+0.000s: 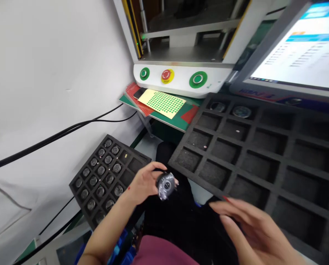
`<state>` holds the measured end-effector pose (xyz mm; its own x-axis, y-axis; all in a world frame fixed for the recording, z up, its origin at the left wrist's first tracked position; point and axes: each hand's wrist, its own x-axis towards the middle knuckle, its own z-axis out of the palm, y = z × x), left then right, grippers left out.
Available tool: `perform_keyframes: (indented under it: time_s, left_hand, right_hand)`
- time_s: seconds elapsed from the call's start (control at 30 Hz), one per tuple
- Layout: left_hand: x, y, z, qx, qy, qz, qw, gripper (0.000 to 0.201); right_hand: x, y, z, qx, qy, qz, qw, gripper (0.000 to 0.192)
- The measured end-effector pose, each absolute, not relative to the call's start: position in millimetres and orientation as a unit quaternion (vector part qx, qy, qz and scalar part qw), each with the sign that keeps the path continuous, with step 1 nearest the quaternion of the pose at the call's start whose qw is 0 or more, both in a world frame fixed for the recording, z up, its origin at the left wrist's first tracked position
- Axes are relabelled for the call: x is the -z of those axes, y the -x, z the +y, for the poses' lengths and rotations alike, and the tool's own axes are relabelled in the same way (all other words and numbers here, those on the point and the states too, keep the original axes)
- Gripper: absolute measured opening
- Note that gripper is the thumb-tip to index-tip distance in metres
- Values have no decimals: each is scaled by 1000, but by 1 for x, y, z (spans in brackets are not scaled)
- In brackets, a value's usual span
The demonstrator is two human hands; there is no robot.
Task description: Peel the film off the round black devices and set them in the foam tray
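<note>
Foam tray [263,154] right of gripped disc [165,185].

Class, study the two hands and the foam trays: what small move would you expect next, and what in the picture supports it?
Probably the left hand carries the round black part it grips right, toward an empty pocket of the large foam tray. That tray is mostly bare, while the small foam tray beside the hand is nearly full. The right hand is open and holds nothing, near the large tray's edge.
</note>
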<state>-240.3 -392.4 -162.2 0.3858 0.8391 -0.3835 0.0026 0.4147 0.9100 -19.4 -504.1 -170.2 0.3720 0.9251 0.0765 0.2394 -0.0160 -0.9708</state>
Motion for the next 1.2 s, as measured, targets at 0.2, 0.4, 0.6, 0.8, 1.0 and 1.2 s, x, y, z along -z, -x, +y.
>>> perform_keyframes:
  time_s: [0.2,0.4,0.6,0.8,1.0,1.2]
  left_hand:
    - [167,183,-400,-252,-320,188,894,52]
    - [164,166,-398,-221,-357,191,887,50]
    - [155,154,-400,-206,-398,246,859,46]
    - [152,147,-392,-277,-410,297,816,48]
    - [151,150,-397,-300,-392,355,794,51]
    - [143,143,-405,-295,-381,351,803,55]
  right_hand:
    - [138,27,-478,-444,556,-358,605,33]
    - [139,16,-483,-362,616,-331,616,27]
    - [128,10,-501,-317,571,-365,663,23]
    - [119,-64,-507,-147,619,-336,694,21]
    - [155,-216,-444,-200,717,-231,627,12]
    - [189,-246,-422,-240,750,-271,553,21]
